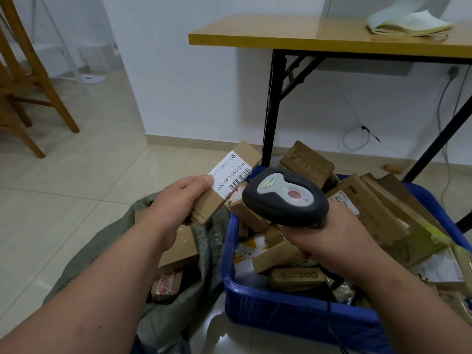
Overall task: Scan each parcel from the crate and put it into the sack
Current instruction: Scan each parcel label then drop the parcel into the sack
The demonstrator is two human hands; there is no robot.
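One small cardboard parcel (227, 182) is up in our left hand (178, 200), thumb and curled fingers gripping its lower end, label and barcode facing us, just above the left rim of the blue crate (293, 305). Our right hand (329, 238) wraps around the handle of the scanner (284, 195), whose head sits over the crate, just right of the barcode. We judge the scanning step is in hand. Next the scanner needs aiming squarely at the barcode, then the parcel goes left of the crate into the grey-green sack (207, 241), where several parcels already lie. Many parcels remain in the crate.
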